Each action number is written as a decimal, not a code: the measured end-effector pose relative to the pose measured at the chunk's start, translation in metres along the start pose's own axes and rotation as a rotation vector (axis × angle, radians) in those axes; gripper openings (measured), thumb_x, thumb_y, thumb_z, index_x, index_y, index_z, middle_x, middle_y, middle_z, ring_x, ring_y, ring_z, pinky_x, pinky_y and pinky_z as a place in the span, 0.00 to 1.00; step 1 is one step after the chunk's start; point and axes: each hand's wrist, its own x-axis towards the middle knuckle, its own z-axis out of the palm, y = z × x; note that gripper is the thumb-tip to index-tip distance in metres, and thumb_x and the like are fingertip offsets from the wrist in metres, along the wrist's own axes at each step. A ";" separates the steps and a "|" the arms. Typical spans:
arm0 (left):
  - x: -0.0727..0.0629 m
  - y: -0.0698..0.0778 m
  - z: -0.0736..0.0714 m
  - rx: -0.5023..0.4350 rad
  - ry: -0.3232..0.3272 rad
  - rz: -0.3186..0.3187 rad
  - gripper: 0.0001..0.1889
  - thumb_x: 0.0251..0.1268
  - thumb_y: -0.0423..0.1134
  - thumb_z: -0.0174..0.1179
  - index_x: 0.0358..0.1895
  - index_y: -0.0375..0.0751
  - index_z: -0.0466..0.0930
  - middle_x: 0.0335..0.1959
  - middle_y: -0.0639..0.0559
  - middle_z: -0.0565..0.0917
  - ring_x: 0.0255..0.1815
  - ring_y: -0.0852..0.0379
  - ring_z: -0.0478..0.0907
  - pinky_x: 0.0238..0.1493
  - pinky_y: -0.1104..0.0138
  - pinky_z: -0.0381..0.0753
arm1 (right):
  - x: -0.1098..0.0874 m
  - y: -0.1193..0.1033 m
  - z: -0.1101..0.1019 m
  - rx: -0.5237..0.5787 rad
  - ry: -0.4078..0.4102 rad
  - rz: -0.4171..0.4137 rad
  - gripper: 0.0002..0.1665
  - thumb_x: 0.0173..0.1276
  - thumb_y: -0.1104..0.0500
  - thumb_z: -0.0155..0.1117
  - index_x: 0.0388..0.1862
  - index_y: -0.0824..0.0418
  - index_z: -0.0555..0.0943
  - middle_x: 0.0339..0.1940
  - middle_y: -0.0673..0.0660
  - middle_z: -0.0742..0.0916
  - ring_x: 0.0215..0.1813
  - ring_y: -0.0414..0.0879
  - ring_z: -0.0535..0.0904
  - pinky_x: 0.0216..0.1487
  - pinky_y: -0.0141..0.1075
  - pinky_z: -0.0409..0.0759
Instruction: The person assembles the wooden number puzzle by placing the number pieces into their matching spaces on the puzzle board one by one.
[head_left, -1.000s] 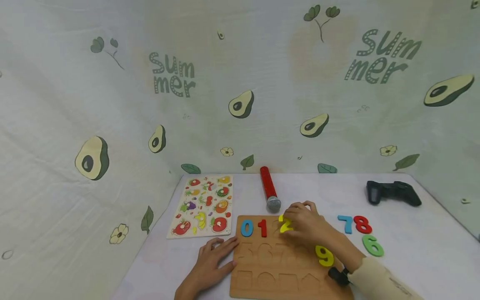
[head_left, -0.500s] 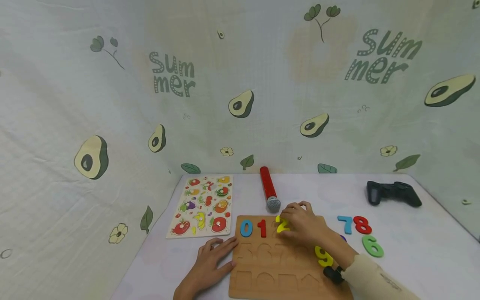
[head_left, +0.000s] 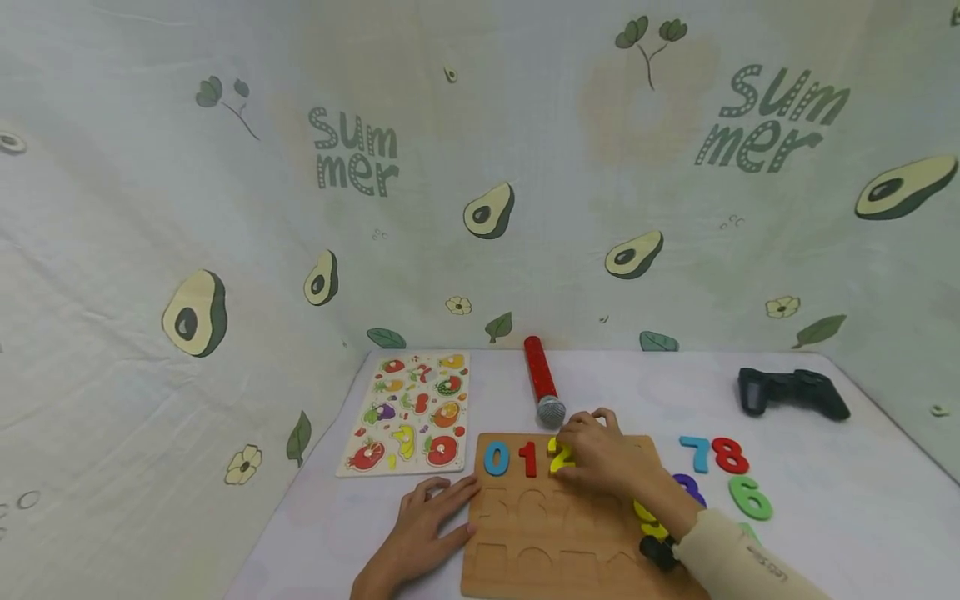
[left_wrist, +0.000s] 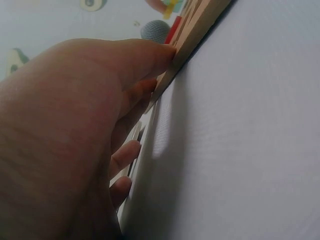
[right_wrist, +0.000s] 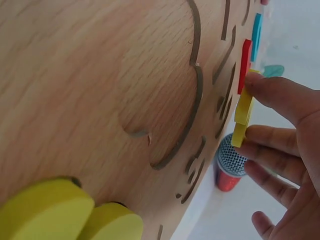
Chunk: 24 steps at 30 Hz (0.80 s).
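My right hand (head_left: 600, 458) pinches a yellow number 2 (head_left: 558, 456) between thumb and fingers, over the upper row of a wooden number puzzle board (head_left: 517, 529). In the right wrist view the yellow 2 (right_wrist: 243, 107) stands on edge to the camera, close against the board, just beside the red 1 (right_wrist: 244, 65). A blue 0 (head_left: 496, 458) and the red 1 (head_left: 528, 458) sit in that row to its left. My left hand (head_left: 420, 537) lies with fingers extended, its fingertips and thumb touching the board's left edge.
Under my right forearm, a yellow number (head_left: 651, 521) lies partly hidden on the board. To the right are a blue 7 (head_left: 696, 454), red 8 (head_left: 730, 455) and green 6 (head_left: 751, 497). A microphone (head_left: 542, 375), game controller (head_left: 793, 393) and fruit puzzle (head_left: 408, 412) are farther back.
My right hand has shifted left with the yellow 2, bringing it nearer the red 1. More of the purple number shows beside the forearm. My left hand stays at the board's edge.
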 end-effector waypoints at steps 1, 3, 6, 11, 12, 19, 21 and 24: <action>0.000 0.000 0.000 -0.005 -0.004 -0.002 0.30 0.71 0.64 0.53 0.73 0.65 0.68 0.74 0.69 0.66 0.70 0.48 0.58 0.61 0.42 0.56 | 0.000 0.000 0.001 -0.002 -0.002 -0.002 0.23 0.57 0.42 0.76 0.45 0.54 0.87 0.43 0.48 0.88 0.58 0.51 0.75 0.63 0.64 0.59; 0.000 0.001 0.000 -0.006 -0.011 -0.005 0.30 0.71 0.64 0.53 0.73 0.65 0.68 0.74 0.69 0.66 0.70 0.48 0.58 0.61 0.42 0.56 | 0.000 0.000 0.002 0.005 -0.001 -0.004 0.22 0.57 0.42 0.77 0.45 0.54 0.88 0.43 0.48 0.88 0.58 0.51 0.75 0.63 0.63 0.60; -0.001 0.001 0.000 -0.005 -0.015 -0.008 0.30 0.71 0.64 0.53 0.74 0.65 0.68 0.74 0.69 0.66 0.70 0.48 0.57 0.61 0.42 0.55 | -0.001 0.000 0.003 0.019 0.009 -0.008 0.22 0.57 0.44 0.77 0.45 0.55 0.88 0.43 0.49 0.88 0.57 0.52 0.75 0.62 0.63 0.60; -0.001 0.001 -0.001 0.001 -0.008 0.000 0.30 0.71 0.64 0.52 0.74 0.65 0.68 0.74 0.68 0.65 0.70 0.48 0.57 0.61 0.42 0.55 | -0.001 0.000 0.006 0.019 0.017 0.001 0.21 0.56 0.46 0.78 0.45 0.55 0.88 0.43 0.50 0.88 0.57 0.53 0.75 0.62 0.63 0.59; -0.001 0.001 -0.001 0.004 -0.010 -0.002 0.30 0.71 0.64 0.52 0.74 0.65 0.68 0.75 0.68 0.65 0.70 0.48 0.57 0.61 0.42 0.55 | 0.000 0.000 0.007 0.020 0.016 0.007 0.21 0.56 0.46 0.79 0.45 0.55 0.88 0.43 0.50 0.88 0.57 0.53 0.75 0.62 0.64 0.59; 0.001 0.000 -0.002 0.007 -0.019 -0.022 0.30 0.71 0.65 0.52 0.74 0.66 0.68 0.75 0.70 0.65 0.71 0.48 0.56 0.63 0.42 0.54 | 0.004 -0.001 0.006 0.043 0.025 0.049 0.22 0.51 0.42 0.81 0.41 0.51 0.90 0.39 0.46 0.89 0.56 0.52 0.75 0.60 0.63 0.60; 0.001 0.000 -0.001 0.011 -0.017 -0.021 0.30 0.71 0.65 0.52 0.74 0.66 0.68 0.74 0.70 0.65 0.71 0.48 0.57 0.63 0.42 0.55 | 0.003 -0.001 0.006 0.049 0.022 0.060 0.21 0.51 0.42 0.82 0.40 0.51 0.90 0.38 0.45 0.88 0.55 0.52 0.75 0.60 0.62 0.60; 0.001 0.000 0.000 0.009 -0.012 -0.017 0.30 0.71 0.64 0.53 0.74 0.66 0.68 0.74 0.70 0.65 0.70 0.48 0.57 0.63 0.42 0.55 | 0.003 -0.002 0.006 0.061 0.019 0.083 0.20 0.51 0.43 0.82 0.38 0.51 0.90 0.37 0.45 0.88 0.55 0.51 0.75 0.61 0.62 0.59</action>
